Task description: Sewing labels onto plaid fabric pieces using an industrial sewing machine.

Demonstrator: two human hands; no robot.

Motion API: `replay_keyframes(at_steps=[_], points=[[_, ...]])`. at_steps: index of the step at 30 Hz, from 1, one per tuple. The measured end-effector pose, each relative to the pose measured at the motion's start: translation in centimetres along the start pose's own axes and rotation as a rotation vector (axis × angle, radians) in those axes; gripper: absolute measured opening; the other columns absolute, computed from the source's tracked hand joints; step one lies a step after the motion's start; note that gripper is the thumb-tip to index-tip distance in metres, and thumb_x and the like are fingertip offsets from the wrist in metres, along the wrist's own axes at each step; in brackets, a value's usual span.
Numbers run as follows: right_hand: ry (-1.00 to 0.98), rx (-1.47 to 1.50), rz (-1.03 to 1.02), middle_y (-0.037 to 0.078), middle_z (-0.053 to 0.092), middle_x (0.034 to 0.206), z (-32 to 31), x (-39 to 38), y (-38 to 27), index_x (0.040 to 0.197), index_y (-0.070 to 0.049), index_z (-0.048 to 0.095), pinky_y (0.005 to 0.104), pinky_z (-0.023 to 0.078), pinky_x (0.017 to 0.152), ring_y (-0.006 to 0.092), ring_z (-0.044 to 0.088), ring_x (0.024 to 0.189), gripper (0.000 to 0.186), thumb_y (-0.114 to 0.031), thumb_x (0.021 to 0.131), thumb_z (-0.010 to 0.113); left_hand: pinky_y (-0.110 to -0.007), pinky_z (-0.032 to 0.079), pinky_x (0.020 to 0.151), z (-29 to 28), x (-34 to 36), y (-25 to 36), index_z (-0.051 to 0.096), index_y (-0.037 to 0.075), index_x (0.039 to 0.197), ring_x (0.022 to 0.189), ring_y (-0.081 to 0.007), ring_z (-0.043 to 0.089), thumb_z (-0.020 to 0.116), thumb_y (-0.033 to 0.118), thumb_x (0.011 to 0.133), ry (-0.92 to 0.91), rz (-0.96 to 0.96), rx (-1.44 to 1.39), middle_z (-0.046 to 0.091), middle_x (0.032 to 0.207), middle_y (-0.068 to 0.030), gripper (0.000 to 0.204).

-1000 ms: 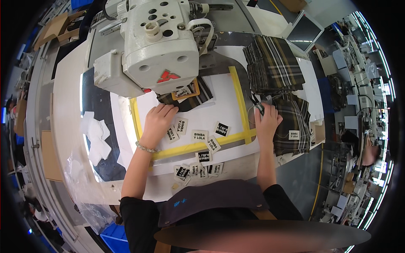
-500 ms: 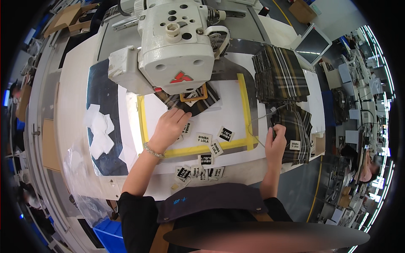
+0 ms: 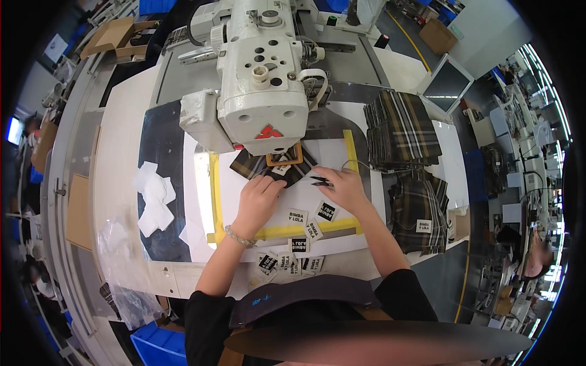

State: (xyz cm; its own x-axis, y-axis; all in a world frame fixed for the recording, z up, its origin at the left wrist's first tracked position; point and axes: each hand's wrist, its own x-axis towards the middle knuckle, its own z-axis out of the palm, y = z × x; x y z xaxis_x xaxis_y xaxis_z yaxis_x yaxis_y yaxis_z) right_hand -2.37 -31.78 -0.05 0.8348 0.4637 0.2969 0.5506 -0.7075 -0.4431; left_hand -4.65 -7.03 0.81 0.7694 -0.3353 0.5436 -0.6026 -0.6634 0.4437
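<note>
My left hand (image 3: 259, 201) has its fingers together on the near edge of a plaid fabric piece (image 3: 244, 163), which lies under the orange frame (image 3: 284, 160) of a white sewing machine (image 3: 262, 116). A small pale label sits on the fabric at the frame. My right hand (image 3: 342, 189) holds black thread snips (image 3: 320, 182) just right of that fabric, their tips pointing left. Several small square labels (image 3: 298, 217), white and black, are scattered on the white sheet (image 3: 244, 183) with yellow tape below my hands.
Stacks of plaid fabric (image 3: 400, 128) stand on the right, with a monitor (image 3: 447, 85) behind. White pieces (image 3: 155, 198) and a plastic bag (image 3: 119, 268) are on the left. A blue bin (image 3: 159, 344) is at lower left. Other people sit at workstations on both sides.
My right hand has moved from the right-hand fabric stacks leftward to the machine, carrying the snips. My left hand stays at the fabric, which sits turned differently. The camera view has shifted.
</note>
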Motion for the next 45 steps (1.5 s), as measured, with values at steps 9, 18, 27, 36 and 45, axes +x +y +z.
replay_keyframes(at_steps=[9, 18, 27, 36, 45], points=[[0.028, -0.048, -0.245, 0.000, 0.068, 0.077, 3.3, 1.8, 1.0, 0.090, -0.014, 0.065, 0.0311, 0.042, 0.062, 0.0184, 0.059, 0.059, 0.030, -0.011, 0.062, 0.076, -0.036, 0.045, 0.061, -1.3, -1.4, 1.3, 0.066, 0.004, 0.088, 0.067, -0.0249, 0.054, 0.064, -0.004, 0.068, 0.031, -0.045, -0.021, 0.053, 0.072, -0.0065, 0.022], [0.093, 0.012, 0.026, 0.003, 0.061, 0.063, -1.3, -2.7, -0.7, 0.099, -0.014, 0.063, 0.0334, 0.042, 0.063, 0.0232, 0.055, 0.054, 0.025, -0.023, 0.077, 0.073, -0.037, 0.048, 0.064, -3.4, -5.3, 5.4, 0.066, 0.003, 0.084, 0.070, -0.0269, 0.056, 0.064, -0.004, 0.073, -0.149, -0.156, -0.197, 0.056, 0.073, -0.0084, 0.013], [-0.055, -0.196, -0.175, 0.002, 0.061, 0.080, -1.1, -0.7, -3.5, 0.116, -0.014, 0.059, 0.0317, 0.034, 0.066, 0.0200, 0.052, 0.061, 0.039, -0.024, 0.080, 0.071, -0.036, 0.050, 0.068, -8.8, -8.6, 9.6, 0.069, 0.003, 0.086, 0.075, -0.0287, 0.060, 0.068, 0.000, 0.076, -0.505, -0.236, -0.586, 0.061, 0.076, -0.0106, 0.010], [-0.044, -0.363, -0.461, -0.002, 0.048, 0.070, 0.3, 3.2, -6.9, 0.111, -0.018, 0.065, 0.0280, 0.035, 0.058, 0.0149, 0.047, 0.055, 0.040, -0.043, 0.081, 0.067, -0.037, 0.049, 0.066, -12.3, -8.6, 10.5, 0.067, 0.003, 0.084, 0.072, -0.0281, 0.058, 0.069, 0.002, 0.076, -0.453, -0.200, -0.579, 0.059, 0.074, -0.0098, 0.008], [-0.196, -0.469, -0.862, -0.001, 0.050, 0.066, -2.1, 7.1, -7.1, 0.102, -0.013, 0.066, 0.0289, 0.042, 0.054, 0.0151, 0.055, 0.053, 0.029, -0.022, 0.075, 0.068, -0.036, 0.046, 0.061, -13.8, -8.4, 10.2, 0.067, 0.002, 0.084, 0.066, -0.0267, 0.054, 0.069, 0.000, 0.073, -0.429, -0.084, -0.511, 0.053, 0.069, -0.0083, 0.011]])
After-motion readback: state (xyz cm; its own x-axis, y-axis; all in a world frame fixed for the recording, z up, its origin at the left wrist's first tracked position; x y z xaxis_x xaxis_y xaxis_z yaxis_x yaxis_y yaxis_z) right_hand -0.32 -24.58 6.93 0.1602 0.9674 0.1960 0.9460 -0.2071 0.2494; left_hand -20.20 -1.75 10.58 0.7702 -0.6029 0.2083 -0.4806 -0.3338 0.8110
